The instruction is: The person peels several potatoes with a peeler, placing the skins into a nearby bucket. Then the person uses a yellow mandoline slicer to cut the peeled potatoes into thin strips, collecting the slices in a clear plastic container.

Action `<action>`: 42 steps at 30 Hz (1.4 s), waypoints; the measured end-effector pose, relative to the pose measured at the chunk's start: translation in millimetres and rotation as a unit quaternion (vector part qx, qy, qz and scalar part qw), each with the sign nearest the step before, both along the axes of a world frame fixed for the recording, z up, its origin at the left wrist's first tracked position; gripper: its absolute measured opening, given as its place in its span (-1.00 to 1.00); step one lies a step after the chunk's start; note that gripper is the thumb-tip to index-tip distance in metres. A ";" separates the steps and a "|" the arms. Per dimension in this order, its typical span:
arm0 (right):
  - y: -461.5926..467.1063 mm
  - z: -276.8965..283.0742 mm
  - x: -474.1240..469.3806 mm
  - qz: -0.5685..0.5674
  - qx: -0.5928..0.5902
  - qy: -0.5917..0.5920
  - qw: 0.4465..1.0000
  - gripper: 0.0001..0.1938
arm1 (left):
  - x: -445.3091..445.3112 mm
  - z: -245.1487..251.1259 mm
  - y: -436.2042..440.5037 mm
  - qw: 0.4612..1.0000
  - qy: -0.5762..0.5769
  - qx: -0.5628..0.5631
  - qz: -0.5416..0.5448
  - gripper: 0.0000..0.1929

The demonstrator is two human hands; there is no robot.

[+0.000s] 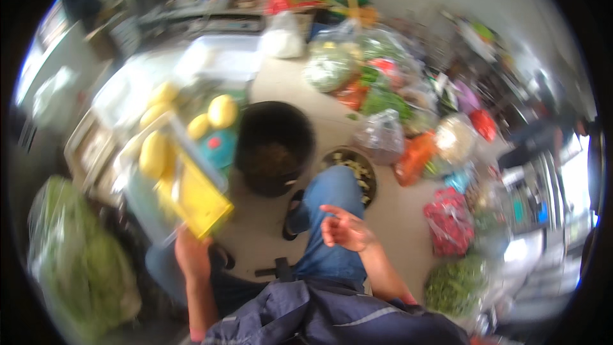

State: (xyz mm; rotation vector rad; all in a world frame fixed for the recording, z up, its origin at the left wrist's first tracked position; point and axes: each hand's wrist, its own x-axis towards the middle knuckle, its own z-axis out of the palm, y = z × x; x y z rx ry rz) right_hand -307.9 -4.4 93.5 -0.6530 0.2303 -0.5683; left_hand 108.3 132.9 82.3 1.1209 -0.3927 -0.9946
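Note:
My left hand (192, 254) is at the near end of a yellow plastic tray or box (198, 201), beside a clear plastic tub (148, 215); blur hides whether its fingers close on either. Several peeled, yellow, potato-like vegetables (222, 111) lie beyond and over the tray. My right hand (346, 231) hangs above my right knee, fingers apart and partly curled, with nothing in it. A large black bucket (275, 148) stands on the floor ahead of my feet, with brownish matter at its bottom. To its right, partly behind my knee, is a round pan (368, 172) with pale cut pieces.
Bagged vegetables (378, 96) crowd the floor at right, with a bag of red produce (449, 222) and a bag of greens (455, 282). A large bag of leafy vegetables (79, 258) stands at left. Shelving (201, 19) is at the back. Another person (541, 134) stands far right.

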 end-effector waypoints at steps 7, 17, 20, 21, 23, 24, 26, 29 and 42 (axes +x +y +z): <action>3.8 15.6 22.0 -0.061 -0.001 0.084 0.995 -0.37 | -9.4 18.3 -20.0 0.990 0.135 0.024 0.035 -0.54; -45.9 134.3 215.5 -0.030 -0.411 0.291 0.863 -0.66 | -12.8 14.5 -21.4 0.994 0.101 0.031 0.030 -0.60; -72.9 146.1 309.4 -0.073 -0.614 0.295 0.728 -0.57 | -16.7 11.1 -18.4 0.992 0.123 -0.020 -0.001 -0.60; -79.7 146.7 340.0 -0.076 -0.668 0.288 0.682 -0.53 | -17.5 10.5 -17.6 0.991 0.131 -0.038 -0.016 -0.60; -83.8 139.7 399.6 -0.083 -0.704 0.376 0.597 -0.48 | -15.8 10.6 -12.7 0.980 0.132 -0.112 -0.094 -0.52; -83.0 134.4 424.6 -0.078 -0.724 0.406 0.553 -0.42 | -16.6 11.4 -12.8 0.975 0.129 -0.140 -0.115 -0.48; -78.7 122.0 469.2 -0.066 -0.748 0.480 0.454 -0.29 | -15.0 14.0 -12.9 0.962 0.133 -0.178 -0.157 -0.36; -69.0 98.4 510.4 -0.021 -0.749 0.538 0.386 -0.19 | -16.0 19.0 -12.9 0.952 0.174 -0.191 -0.164 -0.36; -145.5 101.4 498.5 0.113 -0.621 0.409 0.659 -0.13 | -9.7 24.5 -16.7 0.972 0.132 -0.120 -0.153 -0.50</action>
